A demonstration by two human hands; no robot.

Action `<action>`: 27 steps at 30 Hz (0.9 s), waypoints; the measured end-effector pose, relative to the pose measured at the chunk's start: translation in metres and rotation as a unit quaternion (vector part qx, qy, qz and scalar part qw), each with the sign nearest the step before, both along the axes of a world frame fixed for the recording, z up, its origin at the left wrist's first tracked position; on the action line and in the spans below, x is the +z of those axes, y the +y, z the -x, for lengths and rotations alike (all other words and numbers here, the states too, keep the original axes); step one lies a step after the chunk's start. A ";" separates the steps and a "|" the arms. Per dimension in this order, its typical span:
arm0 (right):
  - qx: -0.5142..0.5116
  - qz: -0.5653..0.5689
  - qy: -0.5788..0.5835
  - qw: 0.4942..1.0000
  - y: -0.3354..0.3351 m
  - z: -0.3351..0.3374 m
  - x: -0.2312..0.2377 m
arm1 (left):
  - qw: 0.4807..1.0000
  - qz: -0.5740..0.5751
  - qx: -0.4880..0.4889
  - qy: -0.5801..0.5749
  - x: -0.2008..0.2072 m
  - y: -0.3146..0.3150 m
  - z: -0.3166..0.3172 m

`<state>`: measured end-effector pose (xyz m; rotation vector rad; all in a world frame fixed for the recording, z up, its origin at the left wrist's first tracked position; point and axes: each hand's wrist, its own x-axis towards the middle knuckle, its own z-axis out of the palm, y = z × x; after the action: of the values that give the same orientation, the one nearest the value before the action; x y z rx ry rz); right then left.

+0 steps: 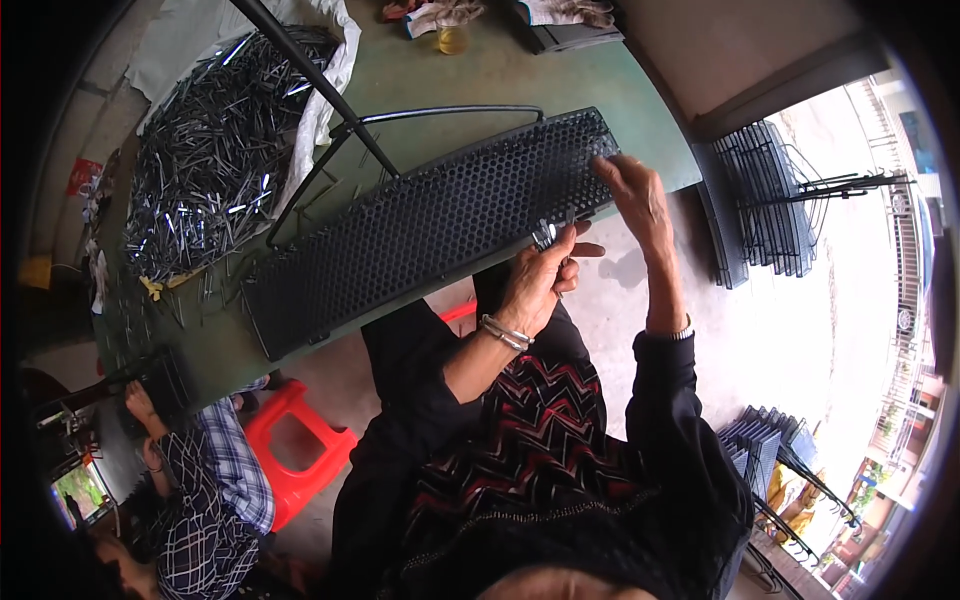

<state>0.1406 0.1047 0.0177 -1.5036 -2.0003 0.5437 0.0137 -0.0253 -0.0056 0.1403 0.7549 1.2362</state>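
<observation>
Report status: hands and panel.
Left hand pinching small metal clip at panel edge. Right hand steadying black perforated panel. Nothing blocking.

On the green worktop point(450, 80) lies 1 black perforated metal panel point(430, 225), with 2 hands on it: the left hand point(535, 280) and the right hand point(635, 195). There is 1 heap of small metal clips point(215, 150), too many to count, on 1 white sack point(335, 70). Also in view: 1 glass of amber liquid point(451, 38), 1 red plastic stool point(295, 440), 2 stacks of black panels point(765, 205) and 1 co-worker in a checked shirt point(215, 490).
</observation>
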 end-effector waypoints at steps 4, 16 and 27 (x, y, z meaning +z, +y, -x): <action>0.222 0.255 0.149 0.930 -0.036 -0.003 0.017 | 0.999 0.006 0.015 0.037 0.003 0.001 0.000; 0.263 0.296 0.126 0.909 -0.012 -0.014 0.025 | 0.994 -0.010 -0.058 0.087 0.010 0.006 0.008; -0.019 -0.103 0.184 0.977 0.029 0.018 0.002 | 0.994 0.064 -0.085 0.020 0.000 0.013 0.010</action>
<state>0.1221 0.1337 0.0199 -1.2137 -1.6816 0.5370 0.0037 -0.0118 -0.0060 0.1221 0.8383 1.0227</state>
